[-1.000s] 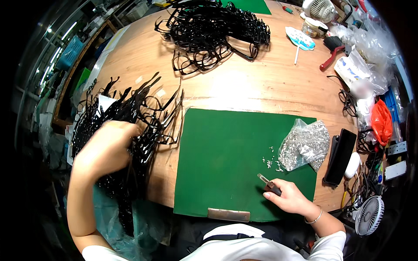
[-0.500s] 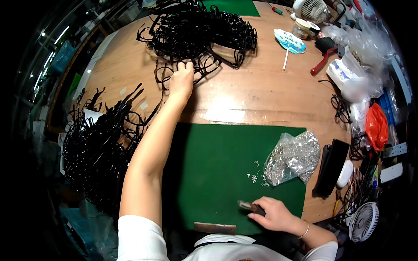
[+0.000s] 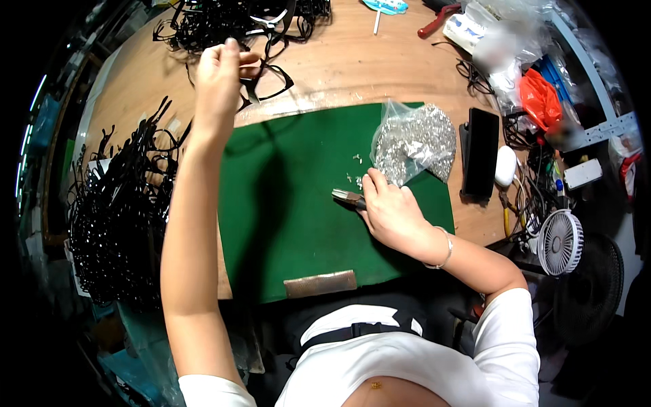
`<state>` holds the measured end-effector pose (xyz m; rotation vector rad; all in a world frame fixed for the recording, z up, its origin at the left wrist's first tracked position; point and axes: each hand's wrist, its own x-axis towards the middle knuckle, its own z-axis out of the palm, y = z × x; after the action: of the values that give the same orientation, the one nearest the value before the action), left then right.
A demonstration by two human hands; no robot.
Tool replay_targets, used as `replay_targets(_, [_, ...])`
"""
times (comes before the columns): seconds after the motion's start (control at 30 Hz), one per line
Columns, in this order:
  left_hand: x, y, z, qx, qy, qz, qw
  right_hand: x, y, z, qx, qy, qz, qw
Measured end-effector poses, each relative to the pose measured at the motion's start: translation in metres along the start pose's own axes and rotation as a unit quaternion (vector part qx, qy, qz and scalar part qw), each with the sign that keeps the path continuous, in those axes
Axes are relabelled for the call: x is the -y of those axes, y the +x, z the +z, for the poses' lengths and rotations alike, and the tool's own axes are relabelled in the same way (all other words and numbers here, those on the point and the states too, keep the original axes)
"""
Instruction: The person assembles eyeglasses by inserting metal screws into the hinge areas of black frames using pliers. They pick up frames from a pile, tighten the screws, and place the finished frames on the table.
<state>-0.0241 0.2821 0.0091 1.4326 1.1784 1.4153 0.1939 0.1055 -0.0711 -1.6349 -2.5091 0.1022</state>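
The left hand is coming back from the far pile now, and it isn't empty: half a second ago it was stretched out flat into the tangle of black spectacle frames at the far edge of the wooden table, and now the fingers are pinched around one black spectacle frame, lifted clear of the heap and hanging above the bare wood just beyond the green mat. So the pick is made, I'd say, and the frame looks to be on its way to the mat. The right hand has hardly stirred; it rests on the mat with its fingers closed round a small pair of pliers, nose pointing left, just beside a scatter of tiny metal bits and the clear bag of small silvery parts. To the left, the second heap of black frames lies untouched at the table's edge, and over on the right a black phone sits beside the bag.
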Motion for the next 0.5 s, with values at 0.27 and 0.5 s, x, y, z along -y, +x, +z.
replay_targets(0.27, [-0.073,-0.136,-0.022,0.114,-0.315,-0.068,0.940,-0.004,-0.033,-0.037,0.050,0.166,-0.002,0.985])
replay_targets(0.5, [-0.063,-0.229,-0.006,0.033,-0.240,-0.166,0.956,-0.014,-0.008,-0.027,0.075,0.224,0.093,0.967])
